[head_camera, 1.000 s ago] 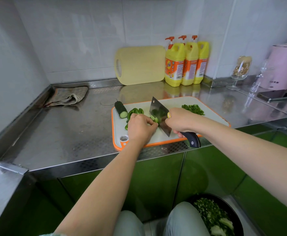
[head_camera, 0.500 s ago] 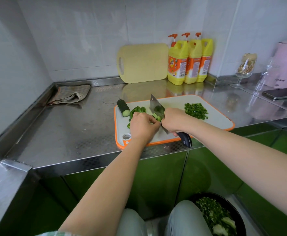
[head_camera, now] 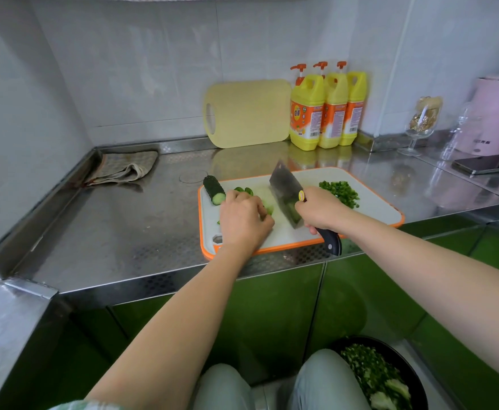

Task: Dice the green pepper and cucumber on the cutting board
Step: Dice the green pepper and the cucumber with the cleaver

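right hand (head_camera: 320, 210) grips black-handled steel cleaver (head_camera: 285, 193) | left hand (head_camera: 243, 220) curled over green vegetable pieces (head_camera: 269, 209) | risk: blade nicks nearby knuckles

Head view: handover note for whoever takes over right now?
Left hand holds green pieces down on the cutting board, fingers curled.
Right hand grips the cleaver, blade just right of those pieces.
Cucumber chunk lies uncut at the board's left end; diced pile sits at its far right.
Done: one pile diced.
Left: the pieces under the hand, then the cucumber chunk.
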